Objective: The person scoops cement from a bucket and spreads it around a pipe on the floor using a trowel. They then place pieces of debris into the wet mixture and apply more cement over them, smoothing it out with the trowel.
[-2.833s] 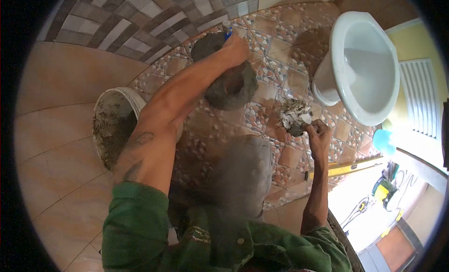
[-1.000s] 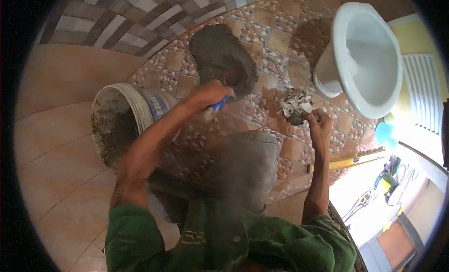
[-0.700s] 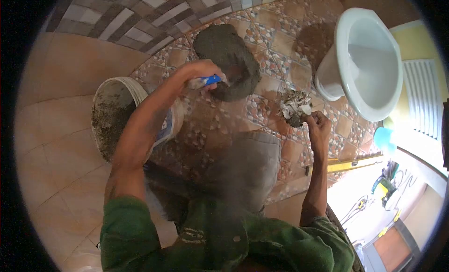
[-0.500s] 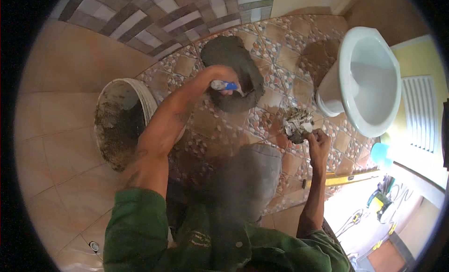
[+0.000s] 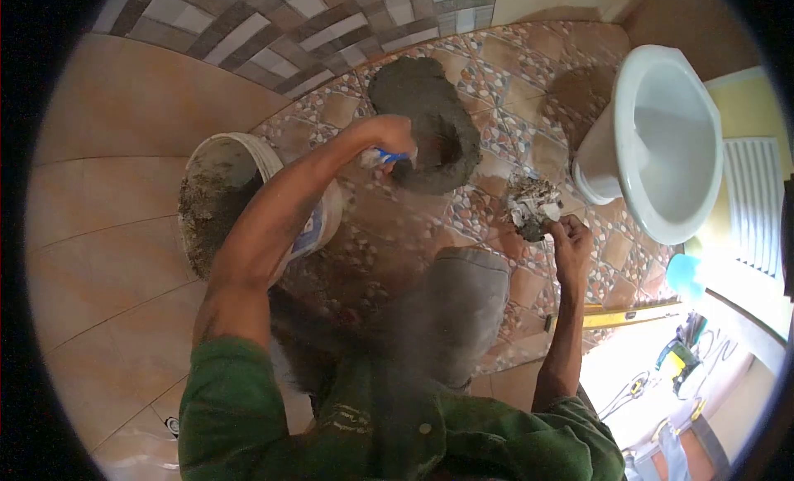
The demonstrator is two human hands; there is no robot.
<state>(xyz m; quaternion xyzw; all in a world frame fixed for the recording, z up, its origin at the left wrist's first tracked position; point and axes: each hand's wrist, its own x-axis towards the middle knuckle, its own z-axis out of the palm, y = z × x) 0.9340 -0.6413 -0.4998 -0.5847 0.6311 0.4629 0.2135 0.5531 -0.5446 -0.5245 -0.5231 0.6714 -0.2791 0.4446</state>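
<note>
My left hand is wrapped round the blue handle of a trowel, held over the near left edge of a grey patch of wet mortar. The trowel's blade is mostly hidden. A reddish-brown hollow shows in the right part of the mortar. My right hand pinches the lower right edge of a crumpled clump, whitish and grey with mortar smeared on it. The clump is on the pebble-patterned floor tiles.
A mortar-caked bucket stands left, partly behind my left arm. At the right is a white toilet bowl. A yellow spirit level lies beyond my right forearm, and a green power tool with cables sits farther off.
My left hand has drawn the trowel left, from the mortar's middle to its edge, and the reddish-brown hollow now shows. My right hand stays at the clump. The view has shifted slightly.
</note>
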